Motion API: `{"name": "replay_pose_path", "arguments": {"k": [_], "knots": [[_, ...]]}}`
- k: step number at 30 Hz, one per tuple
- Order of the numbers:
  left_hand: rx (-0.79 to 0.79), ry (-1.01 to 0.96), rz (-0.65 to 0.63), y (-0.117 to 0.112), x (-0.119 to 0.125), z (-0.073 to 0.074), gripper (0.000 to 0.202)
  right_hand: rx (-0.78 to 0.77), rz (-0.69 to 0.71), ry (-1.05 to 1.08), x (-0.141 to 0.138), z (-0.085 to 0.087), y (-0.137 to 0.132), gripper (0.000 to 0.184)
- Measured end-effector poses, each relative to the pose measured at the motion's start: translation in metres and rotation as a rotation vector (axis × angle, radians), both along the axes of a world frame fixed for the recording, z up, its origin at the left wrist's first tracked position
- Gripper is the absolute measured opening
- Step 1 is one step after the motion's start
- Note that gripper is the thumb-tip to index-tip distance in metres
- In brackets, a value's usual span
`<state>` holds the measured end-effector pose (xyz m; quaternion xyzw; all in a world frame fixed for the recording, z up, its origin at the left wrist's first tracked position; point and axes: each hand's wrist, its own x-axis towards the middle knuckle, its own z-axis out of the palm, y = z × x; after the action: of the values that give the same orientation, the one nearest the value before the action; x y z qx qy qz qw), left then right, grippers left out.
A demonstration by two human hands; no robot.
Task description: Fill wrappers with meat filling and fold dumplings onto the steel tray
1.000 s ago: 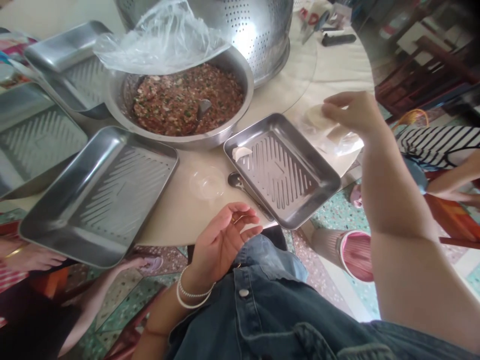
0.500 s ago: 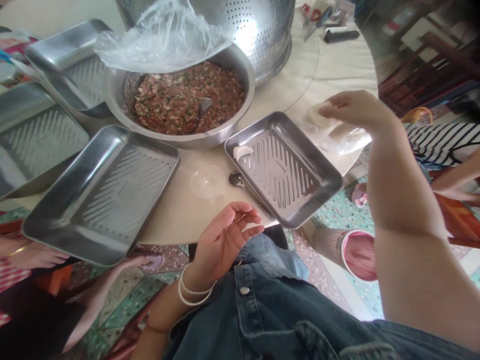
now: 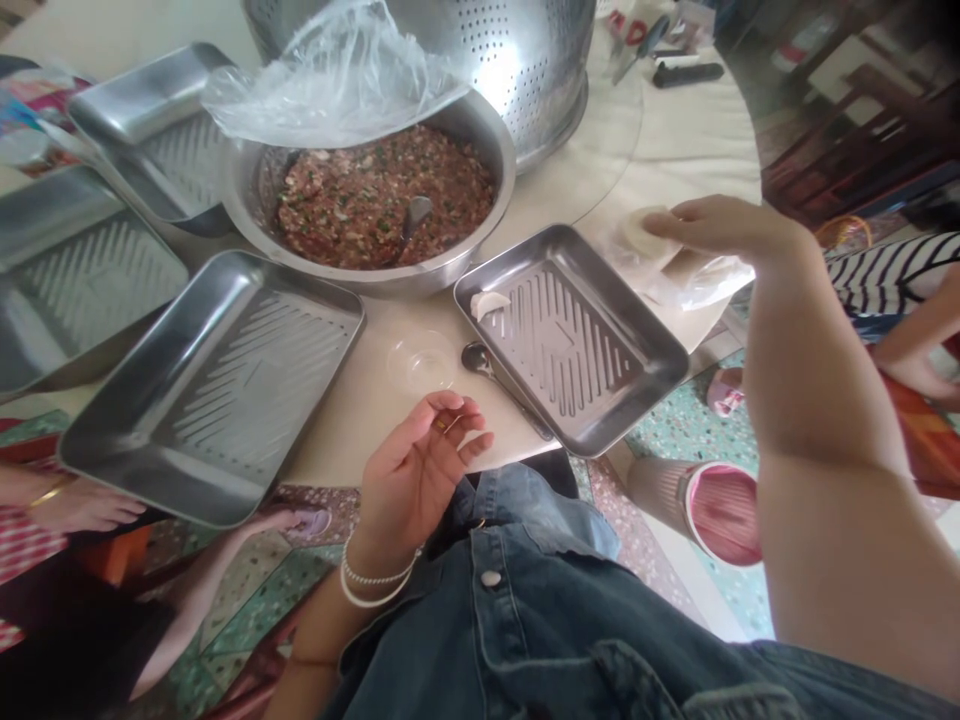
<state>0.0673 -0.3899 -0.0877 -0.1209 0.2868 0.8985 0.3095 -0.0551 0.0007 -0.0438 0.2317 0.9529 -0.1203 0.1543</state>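
Cream tabletop (image 3: 697, 140), round wrapper (image 3: 643, 241) face-up at right hand (image 3: 735, 228)

The pale table (image 3: 337, 440) carries metal trays (image 3: 562, 340), a spoon (image 3: 478, 360) and a clear dish (image 3: 420, 365).

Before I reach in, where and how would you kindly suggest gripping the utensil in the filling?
Probably pinch the utensil by its broad upper end, from above on the near side: it slants clear of the filling, and plastic hangs over the far side.
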Motion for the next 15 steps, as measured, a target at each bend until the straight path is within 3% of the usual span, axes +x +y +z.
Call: {"name": "replay_pose_path", "arguments": {"k": [5, 11, 15], "knots": [[-0.006, -0.029, -0.021, 0.0034, 0.0011, -0.0018, 0.016, -0.079, -0.038, 0.015, 0.0054, 0.0023, -0.0031, 0.068], [-0.019, -0.033, -0.024, 0.0038, 0.001, -0.0015, 0.016, -0.006, 0.038, 0.21, 0.0081, 0.0061, -0.0085, 0.051], [-0.009, -0.028, -0.026, 0.0043, 0.0008, -0.0019, 0.017, 0.01, 0.038, 0.28, 0.0048, 0.0014, -0.005, 0.049]]}}
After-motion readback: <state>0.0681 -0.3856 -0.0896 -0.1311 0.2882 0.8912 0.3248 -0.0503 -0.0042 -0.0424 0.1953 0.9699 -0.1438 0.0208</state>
